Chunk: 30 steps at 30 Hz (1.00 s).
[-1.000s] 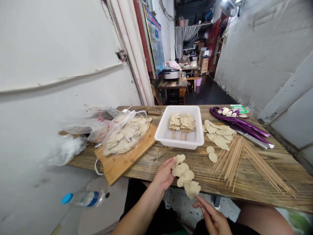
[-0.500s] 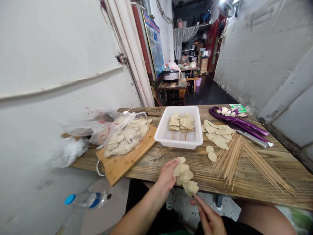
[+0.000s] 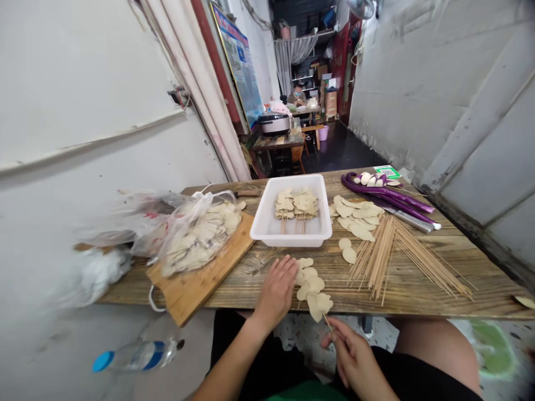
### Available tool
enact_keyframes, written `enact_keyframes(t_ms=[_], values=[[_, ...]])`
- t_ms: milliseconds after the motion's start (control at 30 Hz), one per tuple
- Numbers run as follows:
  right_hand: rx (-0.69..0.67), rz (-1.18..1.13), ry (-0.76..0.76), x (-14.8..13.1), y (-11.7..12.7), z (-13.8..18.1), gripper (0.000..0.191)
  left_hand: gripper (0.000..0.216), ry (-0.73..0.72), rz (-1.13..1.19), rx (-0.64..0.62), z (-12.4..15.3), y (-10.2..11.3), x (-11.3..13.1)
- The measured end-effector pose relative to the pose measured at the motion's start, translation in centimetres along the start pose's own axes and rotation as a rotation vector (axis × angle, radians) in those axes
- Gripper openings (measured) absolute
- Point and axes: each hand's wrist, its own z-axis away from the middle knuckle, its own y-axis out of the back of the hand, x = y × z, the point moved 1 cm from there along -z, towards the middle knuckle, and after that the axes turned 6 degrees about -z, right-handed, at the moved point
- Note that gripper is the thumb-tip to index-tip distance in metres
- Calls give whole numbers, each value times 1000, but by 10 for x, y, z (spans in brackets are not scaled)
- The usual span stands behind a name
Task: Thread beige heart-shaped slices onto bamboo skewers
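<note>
My right hand (image 3: 353, 351) pinches the bare lower end of a bamboo skewer threaded with thin, pale, oval slices (image 3: 310, 285). The skewer slants up and left over the table's near edge. Beside its upper slices is my left hand (image 3: 278, 285), back upward and fingers stretched out, touching their left side. Straight ahead, a white plastic tub (image 3: 290, 240) contains several finished skewers (image 3: 305, 203). To its right are a pile of loose slices (image 3: 357, 214), two separate slices (image 3: 348, 252) and a fan of bare bamboo sticks (image 3: 382, 253).
At left, a clear bag of slices (image 3: 200, 236) lies on a wooden cutting board (image 3: 228, 273). Long purple eggplants (image 3: 388, 195) and a knife blade (image 3: 412, 219) lie at the right rear. A water bottle (image 3: 137, 356) is below left. A person (image 3: 297, 96) sits far back.
My left hand has let go of the skewer's upper end and flattened out beside the slices. My right hand still grips the stick. The whole view has shifted slightly.
</note>
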Motion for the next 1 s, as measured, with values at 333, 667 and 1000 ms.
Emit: enact_keyframes(t_ms=[333,667,1000], values=[[-116,-304,-243,-25,-4,3,45,54,-165,-245,-324,-20,-5,-2],[-101,-500,-275,-21,-16,0,41,55,-212,-364,-258,10,1,-5],[-188,-501,-284,-21,-24,-1,49,49,-225,-372,-286,-18,-10,-3]])
